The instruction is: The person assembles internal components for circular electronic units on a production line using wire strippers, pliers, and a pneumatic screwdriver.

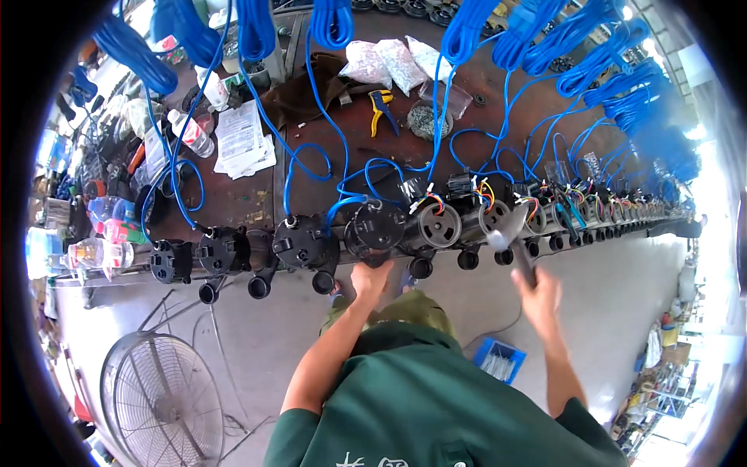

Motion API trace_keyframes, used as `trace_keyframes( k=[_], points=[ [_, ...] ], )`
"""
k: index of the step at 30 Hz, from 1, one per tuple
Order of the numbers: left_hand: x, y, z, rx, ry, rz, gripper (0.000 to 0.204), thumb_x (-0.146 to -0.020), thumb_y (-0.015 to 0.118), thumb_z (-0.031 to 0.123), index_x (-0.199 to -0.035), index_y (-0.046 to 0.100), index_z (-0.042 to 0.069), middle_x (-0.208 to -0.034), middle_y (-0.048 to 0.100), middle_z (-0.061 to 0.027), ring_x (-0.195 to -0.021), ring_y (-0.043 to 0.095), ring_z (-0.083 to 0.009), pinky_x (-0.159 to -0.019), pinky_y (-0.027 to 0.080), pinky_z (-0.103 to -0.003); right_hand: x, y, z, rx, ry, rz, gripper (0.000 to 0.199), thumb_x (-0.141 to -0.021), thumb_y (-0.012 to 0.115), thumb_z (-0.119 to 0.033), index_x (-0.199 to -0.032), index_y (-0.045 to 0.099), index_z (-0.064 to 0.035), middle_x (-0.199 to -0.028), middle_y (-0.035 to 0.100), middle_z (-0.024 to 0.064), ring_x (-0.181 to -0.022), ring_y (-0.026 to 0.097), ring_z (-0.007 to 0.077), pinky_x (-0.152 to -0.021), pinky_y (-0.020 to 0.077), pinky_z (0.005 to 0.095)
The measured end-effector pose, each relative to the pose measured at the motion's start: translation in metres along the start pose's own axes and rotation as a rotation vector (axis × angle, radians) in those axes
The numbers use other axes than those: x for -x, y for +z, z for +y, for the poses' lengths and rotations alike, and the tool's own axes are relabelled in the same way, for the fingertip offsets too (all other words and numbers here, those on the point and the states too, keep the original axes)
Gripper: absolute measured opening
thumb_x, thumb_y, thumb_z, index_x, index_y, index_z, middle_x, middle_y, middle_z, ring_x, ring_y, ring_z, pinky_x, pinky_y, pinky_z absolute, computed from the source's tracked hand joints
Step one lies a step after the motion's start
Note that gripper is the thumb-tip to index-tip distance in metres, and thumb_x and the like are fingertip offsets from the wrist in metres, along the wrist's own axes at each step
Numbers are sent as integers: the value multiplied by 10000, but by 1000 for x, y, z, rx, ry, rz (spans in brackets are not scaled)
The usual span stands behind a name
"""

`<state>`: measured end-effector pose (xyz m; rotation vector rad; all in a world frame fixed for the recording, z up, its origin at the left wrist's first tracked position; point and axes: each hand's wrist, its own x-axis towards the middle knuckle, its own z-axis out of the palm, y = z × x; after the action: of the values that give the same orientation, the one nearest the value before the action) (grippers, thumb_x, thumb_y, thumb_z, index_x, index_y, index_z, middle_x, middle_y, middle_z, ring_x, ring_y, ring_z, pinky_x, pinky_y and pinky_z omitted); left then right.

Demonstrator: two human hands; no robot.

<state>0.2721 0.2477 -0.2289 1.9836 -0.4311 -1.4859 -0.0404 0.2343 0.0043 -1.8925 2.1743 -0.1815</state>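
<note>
A row of round black housings lines the near edge of the bench. My left hand (370,283) is closed on the lower edge of one black housing (375,231), which has a blue cable at its top. My right hand (538,294) grips a hammer by its dark handle (524,266). The hammer's metal head (508,227) is raised, blurred, in front of the open housings to the right. Beside the held housing is an open grey housing (440,226) with coloured wires; another black housing (300,241) lies to the left.
Blue cable coils (333,23) hang above the brown bench (233,198). Yellow-blue pliers (382,111), bags of small parts (398,64), papers (243,142) and a bottle (191,134) lie farther back. A fan (163,397) and a blue crate (499,360) stand on the floor.
</note>
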Motion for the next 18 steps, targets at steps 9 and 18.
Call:
trace_keyframes(
  k=[9,18],
  points=[
    [13,-25,-4,-343,182,67,524,-650,881,352,-942,735,-57,-979,766,-269,-938,762,-398,-846,604,-457,105,106,-51,-1611,1218,-1308,467,-1073,533,-550,-1069,546,-84,-744,464,-58,-544,429,36,-465,359,219],
    [4,-25,8,-352,156,92,365,-624,825,319,-741,769,-23,-753,764,-188,-758,777,-332,-770,623,-403,67,52,-130,-1411,569,-1117,384,-1112,486,-496,-1062,518,-116,-719,413,-80,-524,369,21,-442,313,215]
  ],
)
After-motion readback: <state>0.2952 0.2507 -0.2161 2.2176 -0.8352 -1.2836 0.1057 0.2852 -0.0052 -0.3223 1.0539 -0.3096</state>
